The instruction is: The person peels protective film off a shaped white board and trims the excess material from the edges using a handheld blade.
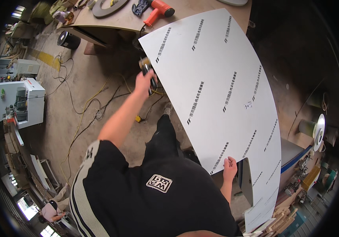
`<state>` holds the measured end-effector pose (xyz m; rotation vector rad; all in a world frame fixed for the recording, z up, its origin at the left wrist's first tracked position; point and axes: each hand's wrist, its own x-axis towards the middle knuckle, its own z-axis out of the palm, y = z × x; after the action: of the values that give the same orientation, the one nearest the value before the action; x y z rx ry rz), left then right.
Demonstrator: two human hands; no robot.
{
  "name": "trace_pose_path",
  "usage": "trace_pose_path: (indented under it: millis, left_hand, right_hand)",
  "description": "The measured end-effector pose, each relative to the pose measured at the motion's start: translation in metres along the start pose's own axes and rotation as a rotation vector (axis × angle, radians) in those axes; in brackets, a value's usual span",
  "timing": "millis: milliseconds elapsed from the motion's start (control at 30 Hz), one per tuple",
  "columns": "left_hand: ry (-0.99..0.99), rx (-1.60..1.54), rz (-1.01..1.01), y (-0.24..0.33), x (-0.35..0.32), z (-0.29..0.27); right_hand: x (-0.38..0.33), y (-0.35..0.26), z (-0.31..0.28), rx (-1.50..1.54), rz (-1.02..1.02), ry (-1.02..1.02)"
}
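Against white panel [220, 91], fingers [229, 161] spread.

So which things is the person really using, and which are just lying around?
In use:
- white panel, steadied by the right hand
- small power tool, in the left hand at the panel's edge

Lying about:
- orange heat gun
- grey ring
- floor cables

**Materials and finishes, workshop bench**

Large panel [217, 91]: smooth white sheet, matt with a soft sheen, printed in dark marks. Hand tool [147, 71]: dark plastic body with a dull metal part. Workbench [130, 17]: bare brown board, matt. Heat gun [158, 10]: glossy orange plastic. Floor [82, 98]: rough, dusty concrete. Shirt [137, 197]: black matt cloth.
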<state>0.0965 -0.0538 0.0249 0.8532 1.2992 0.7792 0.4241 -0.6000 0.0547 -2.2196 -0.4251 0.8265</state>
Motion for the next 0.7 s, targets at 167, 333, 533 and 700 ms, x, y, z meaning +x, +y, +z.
trace_pose_path:
  millis: [167,333,533,700]
  left_hand:
    - [0.112,0.022,0.169,0.142,0.188,0.003]
    - [0.208,0.055,0.126,0.175,0.314,-0.003]
    - [0.256,-0.100,-0.093,0.143,0.408,-0.052]
    - [0.275,-0.002,0.193,0.175,0.427,-0.078]
  right_hand:
    - [-0.014,-0.055,0.053,0.055,0.109,-0.006]
    - [-0.038,-0.111,0.095,0.012,0.143,-0.043]
    - [-0.075,-0.104,0.114,-0.061,0.285,-0.075]
    - [-0.098,-0.064,0.113,0.105,0.370,-0.029]
